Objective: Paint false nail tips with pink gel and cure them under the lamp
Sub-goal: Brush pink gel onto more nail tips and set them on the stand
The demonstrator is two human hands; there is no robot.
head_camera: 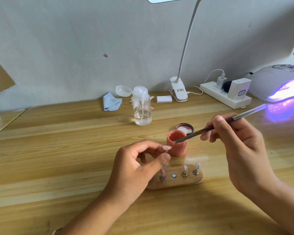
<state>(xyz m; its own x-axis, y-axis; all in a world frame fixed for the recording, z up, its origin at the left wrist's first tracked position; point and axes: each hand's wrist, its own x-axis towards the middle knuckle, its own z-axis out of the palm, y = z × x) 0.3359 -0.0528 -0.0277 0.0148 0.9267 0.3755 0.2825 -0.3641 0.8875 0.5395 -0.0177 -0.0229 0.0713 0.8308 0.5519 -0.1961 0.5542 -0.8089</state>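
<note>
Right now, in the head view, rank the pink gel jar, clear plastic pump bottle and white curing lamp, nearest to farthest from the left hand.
1. Pink gel jar, just right of the left hand.
2. Clear plastic pump bottle, farther back.
3. White curing lamp, far right.

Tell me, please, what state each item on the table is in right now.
Gel pot: open.
Brush: in right hand, tip at pot rim.
Lid: off, lying inside-up behind the pot.
Curing lamp: lit, glowing violet.
Pump bottle: cap flipped open.
Nail tip: on its stick, pinched by left hand.
Holder: middle socket empty.
</note>
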